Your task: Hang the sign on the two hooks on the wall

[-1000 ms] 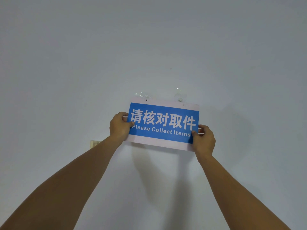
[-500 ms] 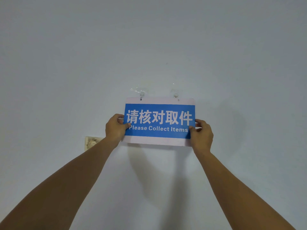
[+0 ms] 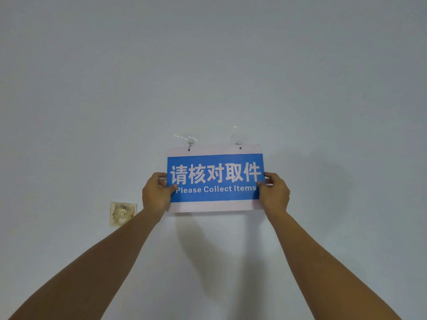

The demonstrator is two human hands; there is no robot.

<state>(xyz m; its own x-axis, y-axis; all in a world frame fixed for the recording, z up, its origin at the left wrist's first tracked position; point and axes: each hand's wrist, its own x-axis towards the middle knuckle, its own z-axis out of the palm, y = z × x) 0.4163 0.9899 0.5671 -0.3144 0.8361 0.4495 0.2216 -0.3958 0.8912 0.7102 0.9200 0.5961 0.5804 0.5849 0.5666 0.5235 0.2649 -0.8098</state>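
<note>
1. Your sign [image 3: 215, 179] reads "请核对取件" in large white characters, with "Please Collect Items" below, on a blue panel with pale margins.
2. Its long axis runs level across the wall [image 3: 323, 88], with the text upright and facing you.
3. Your left hand [image 3: 156, 192] pinches its left edge; your right hand [image 3: 275, 192] pinches its right edge.
4. Its top edge meets the left hook [image 3: 190, 141] and the right hook [image 3: 238, 142].

Sign [image 3: 215, 179] flat against wall [image 3: 323, 88], between left hand [image 3: 156, 192] and right hand [image 3: 275, 192], each gripping one side edge. Left hook [image 3: 190, 141] and right hook [image 3: 238, 142] above the hands, at the sign's top edge. Wall socket [image 3: 122, 213] left of left hand, slightly below.
</note>
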